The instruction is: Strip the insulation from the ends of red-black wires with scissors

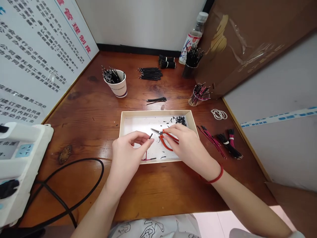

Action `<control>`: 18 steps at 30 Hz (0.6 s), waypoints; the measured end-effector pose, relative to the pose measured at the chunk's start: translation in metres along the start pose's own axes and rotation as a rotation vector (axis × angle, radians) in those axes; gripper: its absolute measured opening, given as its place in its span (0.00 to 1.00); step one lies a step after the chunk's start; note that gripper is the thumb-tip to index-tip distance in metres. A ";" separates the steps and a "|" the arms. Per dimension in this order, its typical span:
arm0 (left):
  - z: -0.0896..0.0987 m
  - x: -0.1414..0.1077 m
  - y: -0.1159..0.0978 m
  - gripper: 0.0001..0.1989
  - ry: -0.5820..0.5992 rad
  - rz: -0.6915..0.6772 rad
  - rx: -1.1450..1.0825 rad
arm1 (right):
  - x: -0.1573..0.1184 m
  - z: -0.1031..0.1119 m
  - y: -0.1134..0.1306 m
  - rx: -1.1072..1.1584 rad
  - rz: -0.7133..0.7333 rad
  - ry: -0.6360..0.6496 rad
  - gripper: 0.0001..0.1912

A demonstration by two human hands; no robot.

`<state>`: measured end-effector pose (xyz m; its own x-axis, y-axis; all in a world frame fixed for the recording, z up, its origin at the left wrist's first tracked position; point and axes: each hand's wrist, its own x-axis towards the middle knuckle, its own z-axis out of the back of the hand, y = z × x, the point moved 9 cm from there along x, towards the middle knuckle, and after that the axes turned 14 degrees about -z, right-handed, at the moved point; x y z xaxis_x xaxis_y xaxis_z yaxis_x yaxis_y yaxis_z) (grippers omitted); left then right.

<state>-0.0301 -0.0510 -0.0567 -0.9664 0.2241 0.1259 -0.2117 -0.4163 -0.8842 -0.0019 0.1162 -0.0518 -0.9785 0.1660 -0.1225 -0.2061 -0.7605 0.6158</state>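
Note:
My left hand (128, 150) is closed in a pinch over the left part of a shallow cream box (158, 113). Between thumb and forefinger it holds a thin wire with a black end (151, 136); a pink-red length shows below the fingers, though I cannot tell whether it is the same wire. My right hand (184, 142) grips small scissors (162, 134) by their red handles. Their pointed blades aim left toward the black end, a little apart from it. Black offcuts (180, 120) are heaped in the box's far right corner, with bits scattered on its white floor.
Behind the box lie loose black wires (156, 100), a black pile (150, 73) and tied bundles (167, 62). A paper cup (119, 89) and clear cups (198, 98) hold more. Rubber bands (219, 114) and pink wires (214, 140) lie right; a power strip (24, 165) and black cable (99, 178) left.

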 end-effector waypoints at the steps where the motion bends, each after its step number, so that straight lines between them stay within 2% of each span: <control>1: 0.000 0.000 0.000 0.02 -0.005 0.006 -0.026 | -0.001 0.000 0.003 0.130 0.004 -0.011 0.08; 4: 0.002 -0.002 -0.001 0.02 -0.024 0.020 -0.091 | -0.003 -0.006 0.006 0.553 -0.033 0.086 0.06; 6: 0.002 -0.002 -0.004 0.02 -0.020 0.024 -0.129 | -0.002 -0.010 0.008 0.705 -0.061 0.159 0.05; 9: 0.000 -0.003 -0.008 0.03 -0.008 0.017 -0.170 | -0.002 -0.009 0.012 0.762 -0.068 0.188 0.05; 18: 0.004 -0.006 -0.017 0.08 -0.040 -0.012 -0.198 | -0.006 0.005 0.025 0.753 0.042 0.157 0.05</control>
<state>-0.0208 -0.0485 -0.0410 -0.9698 0.1914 0.1511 -0.1942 -0.2313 -0.9533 -0.0011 0.0993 -0.0319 -0.9868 0.0124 -0.1615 -0.1618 -0.1219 0.9793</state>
